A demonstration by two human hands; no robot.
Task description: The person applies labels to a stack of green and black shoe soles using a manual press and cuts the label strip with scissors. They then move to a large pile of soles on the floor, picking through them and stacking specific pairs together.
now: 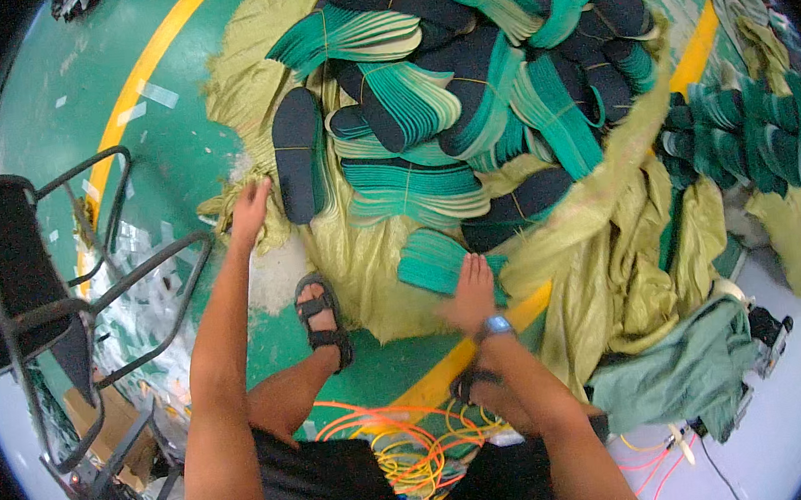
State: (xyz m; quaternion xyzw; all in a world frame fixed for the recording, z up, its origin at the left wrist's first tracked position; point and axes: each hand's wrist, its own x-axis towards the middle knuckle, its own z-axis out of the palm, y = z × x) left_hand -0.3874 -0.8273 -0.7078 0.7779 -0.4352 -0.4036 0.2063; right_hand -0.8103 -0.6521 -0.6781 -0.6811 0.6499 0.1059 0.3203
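A large heap of green and black shoe insoles (414, 187), tied in bundles with thin string, lies on a spread yellow woven sack (367, 300). My left hand (249, 211) is at the sack's crumpled left edge, its fingers closed on the bunched cloth, though the fingertips are partly hidden. My right hand (471, 296) rests with fingers stretched out at the near side of the heap. It touches a green insole bundle (425, 259) lying flat there; a watch (496, 325) is on that wrist. A black-topped bundle (297, 154) lies near my left hand.
A black metal-framed chair (22, 274) stands at the left. More insole bundles (753, 143) are stacked at the right, above a green cloth (678, 369). Orange and yellow cords (418, 448) coil between my sandalled feet. A yellow line (134, 92) crosses the green floor.
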